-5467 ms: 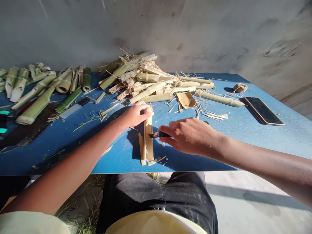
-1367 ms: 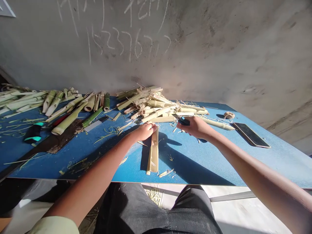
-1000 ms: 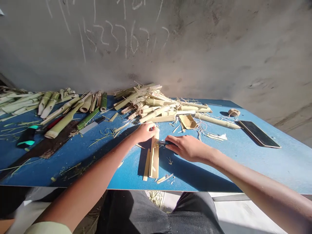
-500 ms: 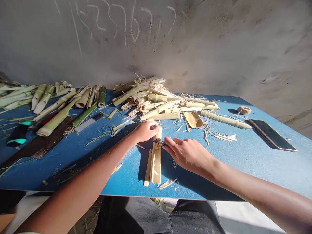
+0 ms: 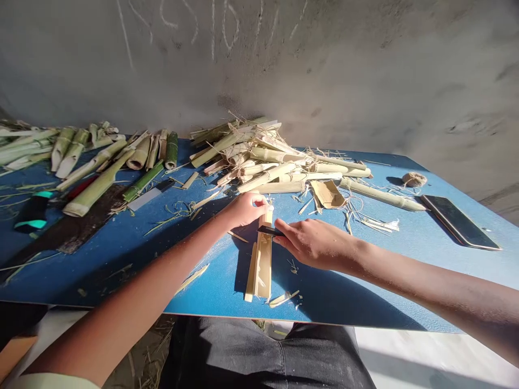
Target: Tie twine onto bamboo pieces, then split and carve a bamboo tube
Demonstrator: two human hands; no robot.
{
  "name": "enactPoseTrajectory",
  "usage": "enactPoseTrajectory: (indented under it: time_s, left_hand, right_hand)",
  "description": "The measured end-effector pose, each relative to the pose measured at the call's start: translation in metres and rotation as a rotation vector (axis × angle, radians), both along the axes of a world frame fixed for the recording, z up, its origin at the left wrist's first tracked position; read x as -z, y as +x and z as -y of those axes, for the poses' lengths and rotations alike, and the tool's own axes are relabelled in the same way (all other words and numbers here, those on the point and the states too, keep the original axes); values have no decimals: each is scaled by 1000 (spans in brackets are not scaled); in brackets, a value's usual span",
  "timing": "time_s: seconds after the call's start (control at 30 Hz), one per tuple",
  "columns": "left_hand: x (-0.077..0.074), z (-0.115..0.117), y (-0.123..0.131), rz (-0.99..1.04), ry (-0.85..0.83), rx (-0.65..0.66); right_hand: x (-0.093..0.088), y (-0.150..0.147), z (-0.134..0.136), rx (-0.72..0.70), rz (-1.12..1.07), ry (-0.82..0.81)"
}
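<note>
A split bamboo piece (image 5: 265, 265) lies lengthwise on the blue table (image 5: 219, 292), pointing toward the person, with pale shavings in its hollow. My left hand (image 5: 248, 209) pinches its far end between thumb and fingers. In my right hand (image 5: 310, 240) is a small dark knife (image 5: 268, 230), its blade lying across the bamboo just below my left hand. A narrow bamboo strip (image 5: 250, 274) rests along the left side of the piece. Loose slivers (image 5: 284, 299) lie to the right of its near end.
Behind the hands is a heap of split bamboo (image 5: 271, 162). More bamboo (image 5: 91, 192), a large blade (image 5: 77, 232), a white-bladed knife (image 5: 148, 197) and a black-and-teal object (image 5: 34, 212) lie left. At right are a phone (image 5: 460, 221) and a twine ball (image 5: 414, 179).
The view has shifted slightly, so the table sits a little higher. Both hands keep their places at the bamboo, and the knife blade lies more level across it.
</note>
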State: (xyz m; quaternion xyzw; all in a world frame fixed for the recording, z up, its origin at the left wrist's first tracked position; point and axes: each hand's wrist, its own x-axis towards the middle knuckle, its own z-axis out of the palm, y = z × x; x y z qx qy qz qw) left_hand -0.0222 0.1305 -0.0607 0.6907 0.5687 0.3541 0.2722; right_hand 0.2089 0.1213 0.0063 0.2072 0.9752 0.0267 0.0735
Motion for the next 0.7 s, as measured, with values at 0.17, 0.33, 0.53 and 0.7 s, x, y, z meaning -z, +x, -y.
enactPoseTrajectory:
  time_s: [0.17, 0.33, 0.53, 0.7]
  left_hand:
    - [-2, 1, -1, -18, -6, -9]
    - [-4, 1, 5, -75, 5, -47]
    - [-16, -2, 20, -188, 33, -4]
    - [-18, -16, 30, -309, 6, 84]
  right_hand:
    - [-9, -10, 13, 29, 68, 98]
    - [-11, -6, 8, 74, 57, 37]
    - [-5, 4, 4, 75, 20, 48]
    - [-2, 9, 3, 14, 1, 70]
